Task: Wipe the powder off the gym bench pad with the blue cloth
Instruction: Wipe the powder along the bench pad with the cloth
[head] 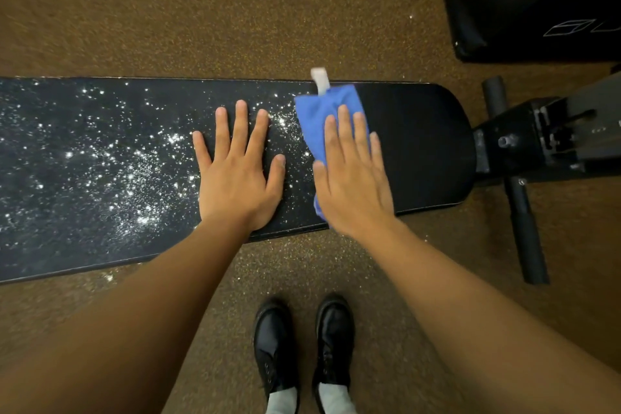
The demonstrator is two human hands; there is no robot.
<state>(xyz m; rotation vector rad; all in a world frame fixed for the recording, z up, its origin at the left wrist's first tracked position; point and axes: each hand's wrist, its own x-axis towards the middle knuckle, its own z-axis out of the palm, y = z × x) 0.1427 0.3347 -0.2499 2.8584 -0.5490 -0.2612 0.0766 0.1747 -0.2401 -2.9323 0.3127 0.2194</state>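
Observation:
The black gym bench pad (420,144) lies across the view. White powder (111,161) speckles its left and middle parts, while the right end looks clean. My left hand (238,171) rests flat on the pad with fingers spread, right in the powder. My right hand (353,175) presses the blue cloth (322,107) flat onto the pad just right of the left hand. A white tag (319,77) sticks out of the cloth at the pad's far edge. Most of the cloth is hidden under the right hand.
The bench's black metal frame and foot bars (524,212) stand at the right end. A large black padded block (537,0) sits on the brown speckled floor at top right. My black shoes (302,346) stand close to the pad's near edge.

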